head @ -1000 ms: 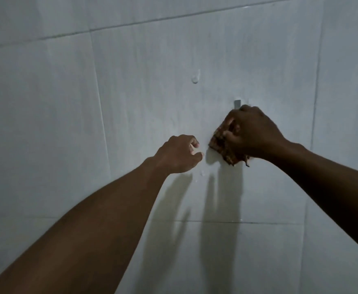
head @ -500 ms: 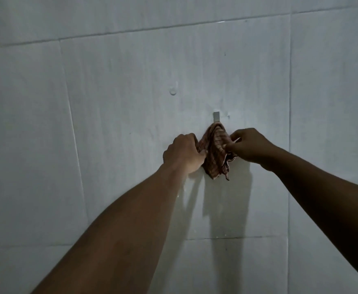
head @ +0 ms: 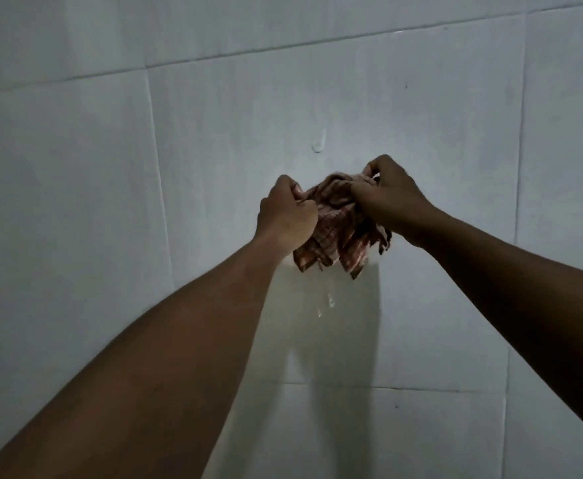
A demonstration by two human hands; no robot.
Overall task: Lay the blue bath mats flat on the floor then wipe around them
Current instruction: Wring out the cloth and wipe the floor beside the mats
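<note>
cloth between both hands, before wall | left hand at its left edge | right hand at its upper right | blob on wall above cloth

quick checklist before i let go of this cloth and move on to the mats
1. Left hand gripping the checked cloth: ok, fingers closed on its left edge.
2. Right hand gripping the cloth: ok, closed on its upper right part.
3. Cloth caught on a wall hook: cannot tell, the cloth and hands cover that spot.
4. Cloth spread out to hang or dry: not ok, it is bunched between the hands.
5. Tiled wall dry below the cloth: not ok, droplets show there.
6. Blue bath mats flat on the floor: cannot tell, neither is in view.
</note>
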